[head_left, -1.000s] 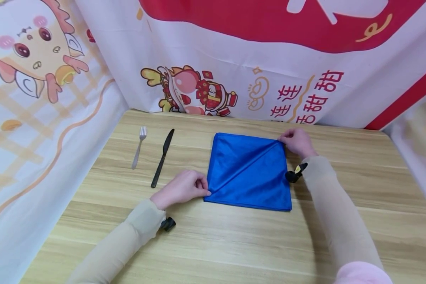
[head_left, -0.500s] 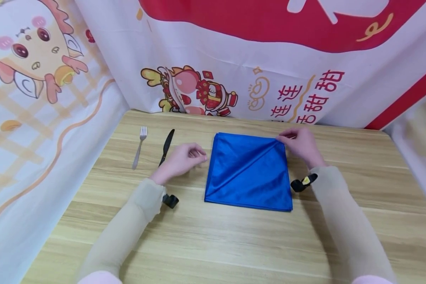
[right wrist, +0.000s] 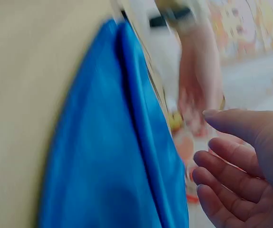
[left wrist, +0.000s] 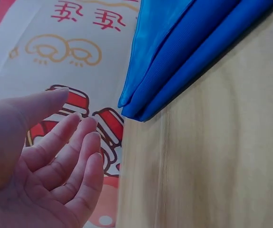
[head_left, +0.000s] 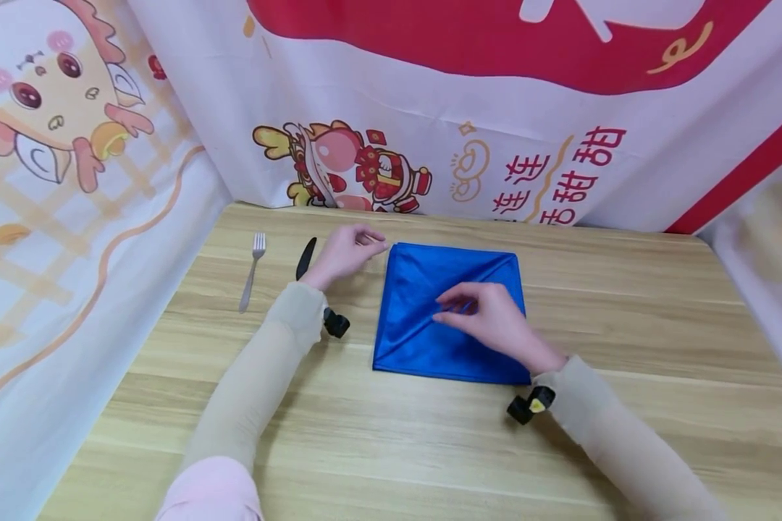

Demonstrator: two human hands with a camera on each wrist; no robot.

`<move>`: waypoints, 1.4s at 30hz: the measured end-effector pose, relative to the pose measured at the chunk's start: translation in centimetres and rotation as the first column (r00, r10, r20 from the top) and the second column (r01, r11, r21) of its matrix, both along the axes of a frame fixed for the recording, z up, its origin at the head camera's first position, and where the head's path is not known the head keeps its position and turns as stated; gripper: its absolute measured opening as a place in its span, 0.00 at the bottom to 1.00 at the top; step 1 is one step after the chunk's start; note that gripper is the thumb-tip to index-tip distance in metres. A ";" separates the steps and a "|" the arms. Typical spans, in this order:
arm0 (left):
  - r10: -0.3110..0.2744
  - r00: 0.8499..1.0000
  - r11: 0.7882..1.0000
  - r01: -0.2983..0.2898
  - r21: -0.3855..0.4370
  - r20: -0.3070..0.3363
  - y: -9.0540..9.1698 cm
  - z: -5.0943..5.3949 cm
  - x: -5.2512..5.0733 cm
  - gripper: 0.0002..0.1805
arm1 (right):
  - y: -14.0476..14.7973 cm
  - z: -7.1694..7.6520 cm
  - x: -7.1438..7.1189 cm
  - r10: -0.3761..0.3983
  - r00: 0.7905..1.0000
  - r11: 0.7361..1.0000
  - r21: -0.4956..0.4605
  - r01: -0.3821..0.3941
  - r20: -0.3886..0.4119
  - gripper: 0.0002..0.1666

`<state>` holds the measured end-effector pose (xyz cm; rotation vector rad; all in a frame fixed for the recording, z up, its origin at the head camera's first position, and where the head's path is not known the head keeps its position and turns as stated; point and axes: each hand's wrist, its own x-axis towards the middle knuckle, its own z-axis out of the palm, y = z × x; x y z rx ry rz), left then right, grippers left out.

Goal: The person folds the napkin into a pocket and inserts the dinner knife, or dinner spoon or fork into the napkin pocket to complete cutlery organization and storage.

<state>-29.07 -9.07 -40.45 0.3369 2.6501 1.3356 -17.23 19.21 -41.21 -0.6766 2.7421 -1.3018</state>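
Note:
A blue satin-like cloth (head_left: 423,282), folded into a square with a diagonal crease, lies flat on the wooden table. Its stacked layers show at one corner of the cloth (left wrist: 174,52) in the left wrist view. My left hand (head_left: 348,253) is just left of the cloth's far left corner, fingers loosely bent and holding nothing. Above the middle of the cloth hovers my right hand (head_left: 485,315), its thumb and fingers apart with nothing between them. The right wrist view shows that hand (right wrist: 241,175) beside the blurred cloth (right wrist: 98,142).
A fork (head_left: 253,271) lies at the left of the table (head_left: 391,441). Beside it, a black knife (head_left: 306,257) is partly hidden by my left hand and wrist. A printed curtain (head_left: 456,108) hangs along the table's back edge.
My left hand has let go of the near left corner and moved up to the far left one. My right hand has left the far right corner and come over the cloth's middle.

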 end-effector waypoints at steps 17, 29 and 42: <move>-0.003 1.000 1.000 0.003 -0.019 0.008 2.5 -2.7 -3.1 0.19 | -7.9 -1.8 2.7 0.274 0.961 0.961 0.050 -0.272 -0.025 0.18; 0.010 0.999 1.000 -0.011 -0.027 -0.037 3.1 -3.3 -3.1 0.12 | -9.0 -2.6 3.1 0.282 0.959 0.949 0.156 -0.274 -0.030 0.06; 0.019 1.000 0.999 -0.020 -0.040 -0.013 2.8 -2.6 -3.1 0.12 | -8.8 -1.7 3.5 0.314 0.942 0.946 0.130 -0.298 -0.122 0.02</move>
